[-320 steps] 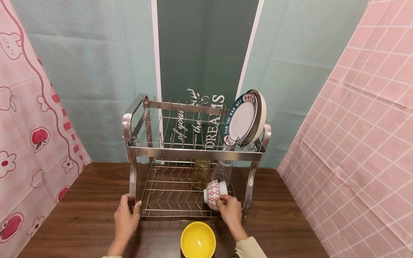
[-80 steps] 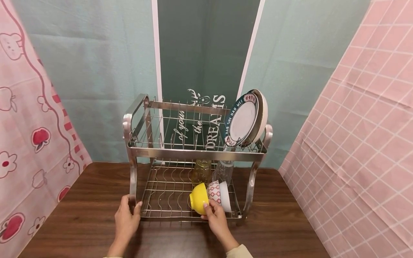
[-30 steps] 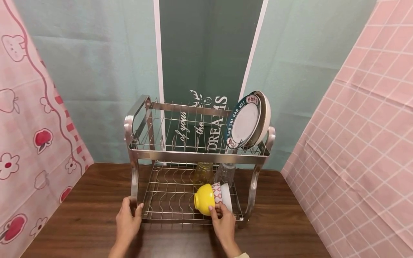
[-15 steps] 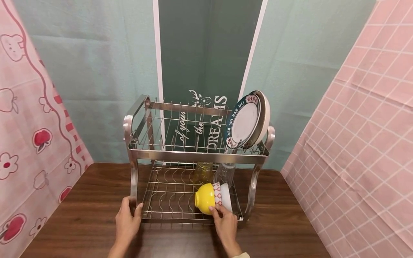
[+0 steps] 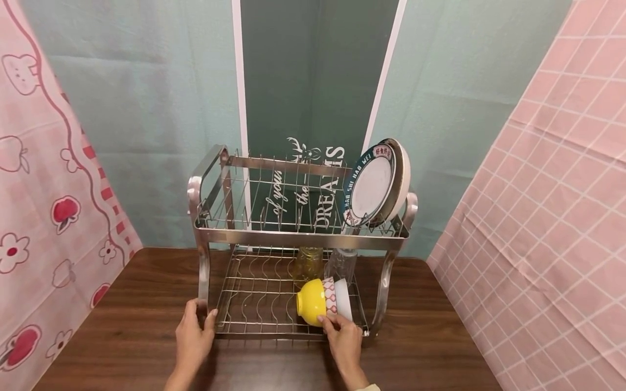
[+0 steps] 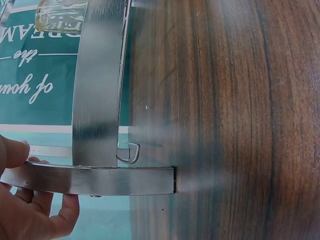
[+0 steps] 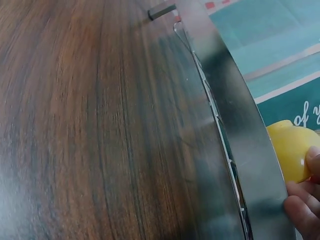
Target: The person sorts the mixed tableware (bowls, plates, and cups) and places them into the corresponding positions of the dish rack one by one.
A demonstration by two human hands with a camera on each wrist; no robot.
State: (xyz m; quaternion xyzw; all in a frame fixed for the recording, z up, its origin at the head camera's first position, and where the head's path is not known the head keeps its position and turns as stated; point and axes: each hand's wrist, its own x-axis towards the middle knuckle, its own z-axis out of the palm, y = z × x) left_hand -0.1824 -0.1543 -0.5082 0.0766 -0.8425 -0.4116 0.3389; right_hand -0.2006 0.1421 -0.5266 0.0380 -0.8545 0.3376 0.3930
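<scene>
A two-tier metal dish rack (image 5: 303, 238) stands on the table. My left hand (image 5: 193, 338) grips its left front leg, fingers and thumb wrapped around the metal leg (image 6: 110, 181) in the left wrist view. On the lower tier a yellow bowl (image 5: 311, 302) lies on its side, its base facing left. My right hand (image 5: 344, 343) pinches its rim, thumb on the yellow outside; the right wrist view shows the thumb against the yellow bowl (image 7: 292, 150). Nested against it to the right are a white bowl with a red pattern (image 5: 330, 294) and a plain white bowl (image 5: 344, 300).
Behind the bowls stand a yellowish glass (image 5: 308, 264) and a clear glass (image 5: 340, 265). A blue-rimmed plate (image 5: 370, 187) and a deeper white dish (image 5: 404, 182) lean at the upper tier's right end. Brown wooden table (image 5: 420, 336) surrounds the rack; curtains hang behind.
The yellow bowl went from the table in front onto the lower tier, then right against the patterned bowl. In the last second it barely shifts. My left hand stays on the rack leg.
</scene>
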